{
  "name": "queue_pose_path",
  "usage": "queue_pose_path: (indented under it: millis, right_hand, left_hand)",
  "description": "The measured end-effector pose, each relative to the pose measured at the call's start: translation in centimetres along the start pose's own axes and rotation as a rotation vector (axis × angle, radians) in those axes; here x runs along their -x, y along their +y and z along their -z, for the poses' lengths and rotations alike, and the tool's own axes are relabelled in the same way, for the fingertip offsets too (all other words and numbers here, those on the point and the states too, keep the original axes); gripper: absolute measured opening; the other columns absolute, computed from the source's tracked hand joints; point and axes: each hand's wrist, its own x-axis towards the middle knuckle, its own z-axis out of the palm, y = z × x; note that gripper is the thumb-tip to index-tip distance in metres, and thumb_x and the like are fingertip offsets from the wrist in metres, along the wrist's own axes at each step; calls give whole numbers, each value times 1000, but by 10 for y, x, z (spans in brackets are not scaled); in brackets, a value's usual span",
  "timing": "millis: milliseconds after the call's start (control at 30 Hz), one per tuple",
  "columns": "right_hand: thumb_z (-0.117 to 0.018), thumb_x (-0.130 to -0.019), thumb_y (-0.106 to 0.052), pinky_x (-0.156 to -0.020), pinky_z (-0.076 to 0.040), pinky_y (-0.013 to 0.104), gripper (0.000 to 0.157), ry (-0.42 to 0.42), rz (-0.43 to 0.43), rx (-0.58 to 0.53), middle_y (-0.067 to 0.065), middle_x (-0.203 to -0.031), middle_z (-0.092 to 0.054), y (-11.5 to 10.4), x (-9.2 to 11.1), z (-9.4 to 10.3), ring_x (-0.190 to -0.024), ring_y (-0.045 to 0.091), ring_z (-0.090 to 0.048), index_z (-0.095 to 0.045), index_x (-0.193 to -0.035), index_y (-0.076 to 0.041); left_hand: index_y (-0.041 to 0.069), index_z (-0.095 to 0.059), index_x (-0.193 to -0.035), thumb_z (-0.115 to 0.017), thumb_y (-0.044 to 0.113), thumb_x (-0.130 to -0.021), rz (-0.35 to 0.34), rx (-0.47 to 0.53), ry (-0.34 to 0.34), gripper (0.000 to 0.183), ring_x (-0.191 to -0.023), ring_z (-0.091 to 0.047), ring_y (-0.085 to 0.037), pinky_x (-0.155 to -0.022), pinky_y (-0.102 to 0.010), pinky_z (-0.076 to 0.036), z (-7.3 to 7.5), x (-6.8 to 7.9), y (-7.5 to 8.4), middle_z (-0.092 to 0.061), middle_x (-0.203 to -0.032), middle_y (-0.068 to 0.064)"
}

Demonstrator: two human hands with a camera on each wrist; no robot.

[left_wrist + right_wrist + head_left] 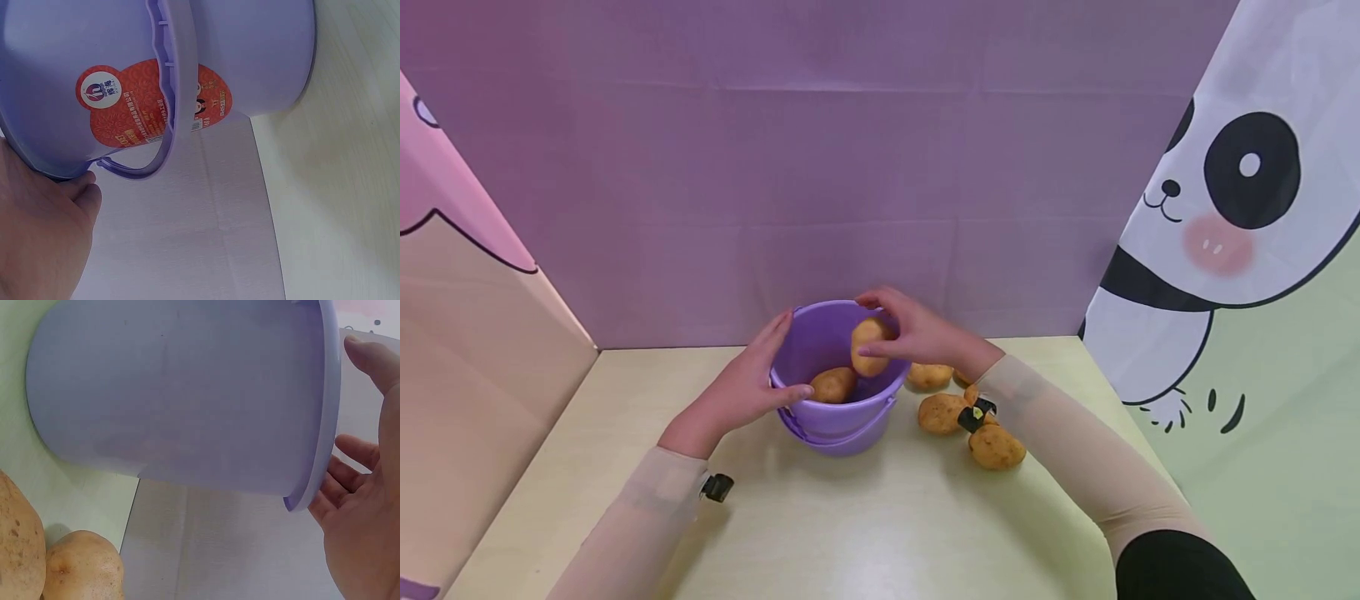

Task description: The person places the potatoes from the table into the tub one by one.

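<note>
A purple bucket [842, 425] stands on the table, its handle hanging down the front. My left hand [751, 379] grips its left rim, thumb near the front edge and fingers along the far side; the left wrist view shows fingertips at the rim near the handle's end. One potato [833, 386] lies inside the bucket. A second potato [867, 333] is in the bucket's mouth at the right, overlapped by the thumb of my right hand [917, 332]. In the right wrist view that hand's thumb and fingers are spread at the rim, with no potato visible between them.
Several potatoes lie right of the bucket, including a front one [997, 447] and one close to the bucket [929, 377], partly under my right forearm. A purple backdrop [850, 167] rises behind the table [850, 533], with printed panels at both sides.
</note>
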Motion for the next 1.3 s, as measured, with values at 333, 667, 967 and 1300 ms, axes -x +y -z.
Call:
queue_pose_path:
  millis: [333, 667, 967, 1300]
  right_hand:
    - [-89, -96, -26, -117, -49, 46, 68, 8, 4, 14, 14, -150, -61, 4, 3, 1, -136, 30, -59, -59, -152, -1]
    - [-89, -95, -22, -119, -49, 52, 68, 21, 17, 3, 18, -150, -60, 5, 5, 2, -137, 35, -59, -59, -151, 2]
    - [-87, -96, -16, -119, -47, 51, 61, 75, 61, -31, 22, -147, -61, 9, 17, 6, -137, 39, -59, -60, -147, 5]
    - [-81, -100, -12, -118, -49, 52, 50, 151, 22, -24, 12, -148, -61, 15, 64, 18, -141, 38, -56, -63, -146, -3]
  left_hand:
    - [5, -9, -178, -83, 55, -95, 5, -13, 0, 122, -167, -18, -47, -129, -70, -26, -1, 0, -1, -10, -185, -18]
    - [5, -10, -178, -84, 53, -95, 9, -3, -1, 121, -167, -19, -47, -129, -71, -27, -1, 1, 2, -10, -184, -19]
    - [4, -10, -178, -84, 52, -95, 14, -24, 2, 120, -167, -18, -46, -129, -70, -26, -1, 1, 3, -10, -185, -17]
    - [5, -9, -178, -85, 45, -96, 14, -15, 2, 119, -167, -17, -46, -129, -70, -25, -1, 0, 2, -9, -185, -18]
